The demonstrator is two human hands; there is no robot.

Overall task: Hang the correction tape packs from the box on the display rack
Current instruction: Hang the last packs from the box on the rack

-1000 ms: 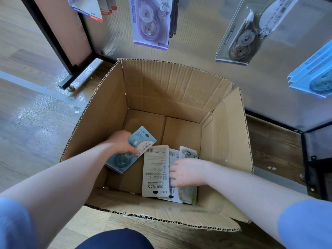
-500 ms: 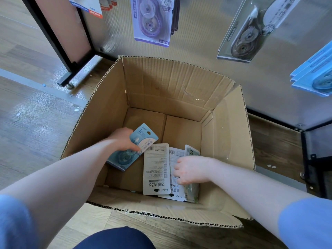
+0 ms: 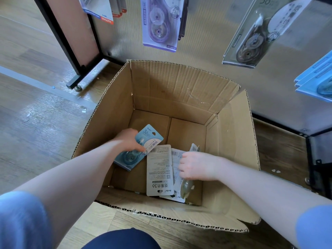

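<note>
- Left hand (image 3: 128, 141) was seen low inside the cardboard box (image 3: 231, 141), by its left wall; fingers were curled round a blue correction tape pack (image 3: 143, 146), thumb laid across the printed face.
- The blue pack was held tilted, hang-tab end up and to the right, its dispenser bubble below the hand; further blue card edges showed beneath it, so a small stack may have been gripped, count not readable.
- Right hand (image 3: 195, 166) was noted toward the box's right side, knuckles up, fingers bent down onto a green-tinted pack (image 3: 187, 186); that pack was raised on edge, one end showing above the hand and the bubble end below it. It appeared pinched, though the fingertips were hidden.
- Between the two hands a white pack (image 3: 159, 169) lay flat, back side up, barcode at its far end; its top corner was just beside the blue pack. A second white pack (image 3: 177, 169) was partly covered by it and by the right hand.
- All loose packs were confined to the near half of the box floor.
- Behind the box, the display rack (image 3: 206, 42) was recorded with packs hung on it: a purple pack (image 3: 159, 22), a grey pack (image 3: 251, 38), and blue ones (image 3: 316, 79) at the right edge.
- The box rested on a wooden floor (image 3: 36, 114).
</note>
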